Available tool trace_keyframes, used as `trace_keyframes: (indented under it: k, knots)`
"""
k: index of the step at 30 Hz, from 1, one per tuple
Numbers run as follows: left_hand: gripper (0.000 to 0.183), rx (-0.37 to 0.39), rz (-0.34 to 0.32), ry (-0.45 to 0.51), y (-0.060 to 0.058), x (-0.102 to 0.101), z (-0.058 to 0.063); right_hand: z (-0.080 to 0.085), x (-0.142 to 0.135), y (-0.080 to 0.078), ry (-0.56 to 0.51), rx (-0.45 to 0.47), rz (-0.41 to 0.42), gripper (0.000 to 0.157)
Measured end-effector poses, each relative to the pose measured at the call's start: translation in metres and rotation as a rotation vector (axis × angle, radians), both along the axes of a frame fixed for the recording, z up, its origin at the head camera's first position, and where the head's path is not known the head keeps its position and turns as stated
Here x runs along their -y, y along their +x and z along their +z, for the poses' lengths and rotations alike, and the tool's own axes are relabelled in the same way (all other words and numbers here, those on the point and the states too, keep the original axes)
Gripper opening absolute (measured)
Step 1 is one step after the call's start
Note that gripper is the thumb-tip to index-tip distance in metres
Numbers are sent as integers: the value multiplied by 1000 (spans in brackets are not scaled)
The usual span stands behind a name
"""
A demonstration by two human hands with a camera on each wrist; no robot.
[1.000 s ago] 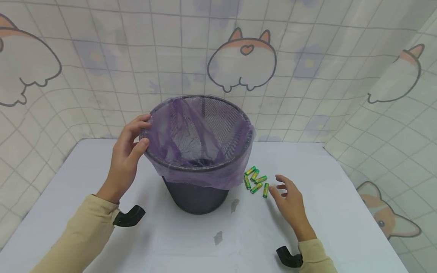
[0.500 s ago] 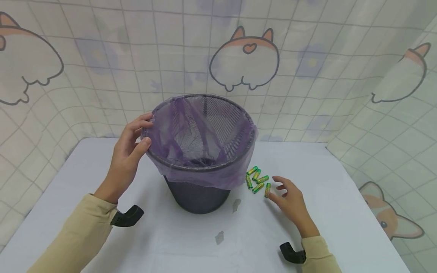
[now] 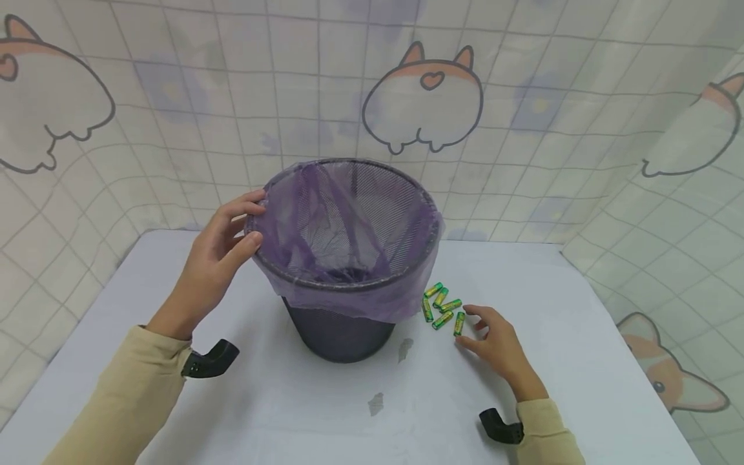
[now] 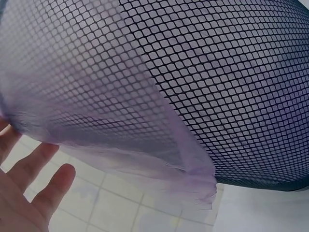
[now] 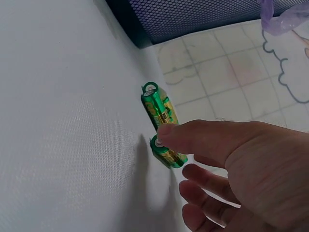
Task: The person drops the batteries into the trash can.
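Observation:
A round black mesh wastebasket stands upright on the table, lined with a thin purple bag folded over its rim. My left hand holds its left rim, fingertips and thumb over the bag edge; the left wrist view shows other fingers spread by the bag outside. To the right of the basket lie several green and yellow batteries in a loose cluster. My right hand is at the nearest battery, thumb at one end and index fingertip at the other. In the right wrist view the thumb partly hides this battery.
The white table has two grey patches in front of the basket. A curtain with grid lines and corgi drawings hangs behind and at both sides. Black angled mounts sit at both sleeves.
My right thumb and index finger have come in around the ends of the nearest battery. My left hand stays at the basket rim. The whole view has shifted slightly.

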State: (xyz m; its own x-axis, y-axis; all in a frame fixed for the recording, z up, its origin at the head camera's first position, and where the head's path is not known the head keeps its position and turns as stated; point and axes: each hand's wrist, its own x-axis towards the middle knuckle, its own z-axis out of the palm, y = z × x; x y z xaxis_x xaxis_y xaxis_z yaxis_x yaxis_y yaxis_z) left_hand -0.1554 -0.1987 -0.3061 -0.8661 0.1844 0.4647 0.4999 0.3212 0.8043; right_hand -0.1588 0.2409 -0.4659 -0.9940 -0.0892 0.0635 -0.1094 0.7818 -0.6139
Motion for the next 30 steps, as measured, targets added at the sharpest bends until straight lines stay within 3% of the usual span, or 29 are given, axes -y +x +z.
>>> trace_keyframes:
  k: [15,26,30]
  knots:
    - [36,6,-6,1,0,1,0,0,1,-4,55,32,5,56]
    - [35,10,-28,51,0,-1,-1,-4,1,-7,65,29,3,57]
    - [37,45,-44,88,-1,-1,-1,-4,2,-8,56,27,-3,56]
